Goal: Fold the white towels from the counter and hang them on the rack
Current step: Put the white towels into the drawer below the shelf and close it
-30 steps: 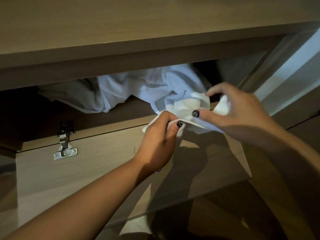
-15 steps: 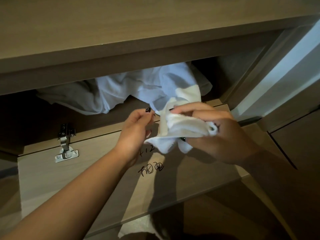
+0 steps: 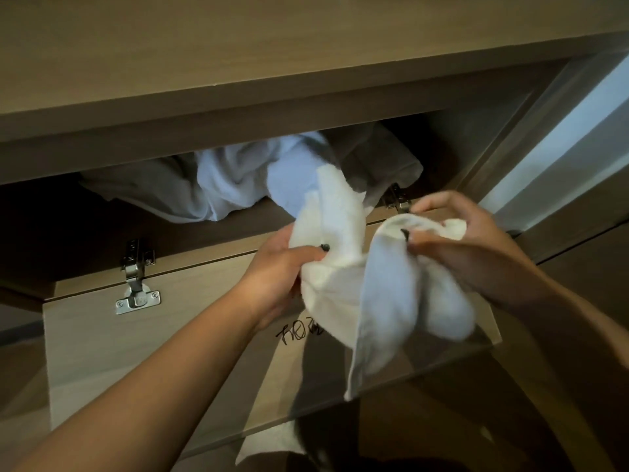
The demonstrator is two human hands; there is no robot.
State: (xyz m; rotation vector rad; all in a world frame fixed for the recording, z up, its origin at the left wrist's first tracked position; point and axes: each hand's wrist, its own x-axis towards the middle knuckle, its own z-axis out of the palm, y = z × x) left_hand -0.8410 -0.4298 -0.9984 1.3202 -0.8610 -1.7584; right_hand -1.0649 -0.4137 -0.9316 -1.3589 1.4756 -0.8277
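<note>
Plainly early on, both hands, left hand and right hand, pinch one crumpled white towel above the open cabinet flap, unfolded, unhung, more towels behind it.

**Cloth, wood and metal at the open cabinet**

The towel was soft white cloth with a fuzzy, matt terry nap, crumpled into folds. The heap of cloth inside the cabinet looked smoother and thinner, also matt, white to pale grey. The desk above and the flap door were light wood-grain board with a smooth, dull finish; black marker writing sat on the door. The left hinge and the right hinge were shiny silver metal with visible screws.
</note>
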